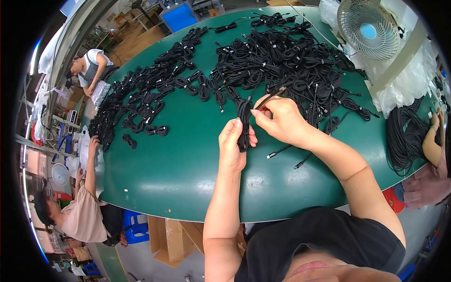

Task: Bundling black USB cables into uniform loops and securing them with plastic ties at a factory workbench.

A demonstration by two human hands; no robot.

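Observation:
My left hand (231, 143) is closed around a folded bundle of black cable (244, 113), held upright just above the green table (178, 188). Just to its right, my right hand (284, 121) pinches a thin dark strand (268, 98) that slants up to a lighter tip. Whether this strand belongs to the bundle, I cannot tell. Below my right hand lie two loose cable ends (278, 152) with metal plugs. A large heap of coiled black cables (277, 58) lies just beyond my hands.
More coiled cables (155, 84) spread along the table's left side. At the far right stands a fan (369, 30) beside clear plastic bags (394, 80). A big coil of black cable (404, 136) is near a person at right; two people work at left. Cardboard boxes (171, 239) sit below the edge.

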